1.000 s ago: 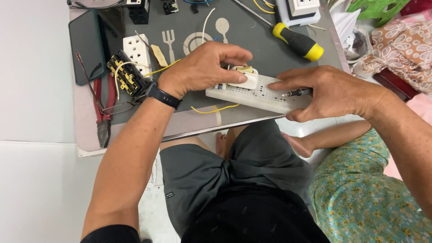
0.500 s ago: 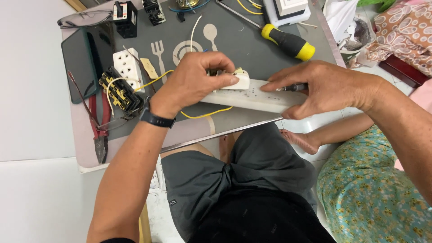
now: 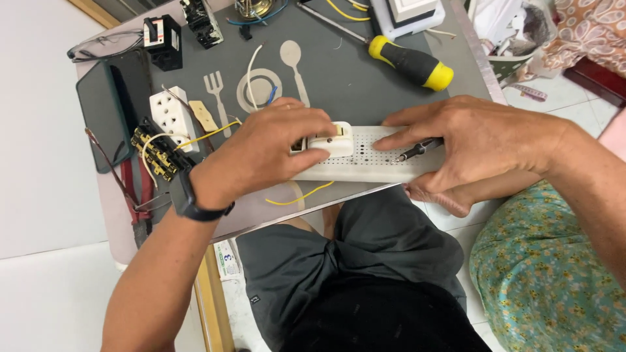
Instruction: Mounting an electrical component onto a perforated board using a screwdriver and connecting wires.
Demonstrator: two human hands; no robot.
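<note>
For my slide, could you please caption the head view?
Left hand presses a switch onto a white board; right hand steadies it.

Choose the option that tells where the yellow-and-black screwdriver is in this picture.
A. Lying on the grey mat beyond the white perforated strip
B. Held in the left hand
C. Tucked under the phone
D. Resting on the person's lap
A: the yellow-and-black screwdriver lies on the grey mat, beyond the white perforated strip, clear of both hands.

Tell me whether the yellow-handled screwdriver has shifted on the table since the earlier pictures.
No. The screwdriver lies at the same spot right of the printed spoon on the grey table; only the camera moved.
</note>
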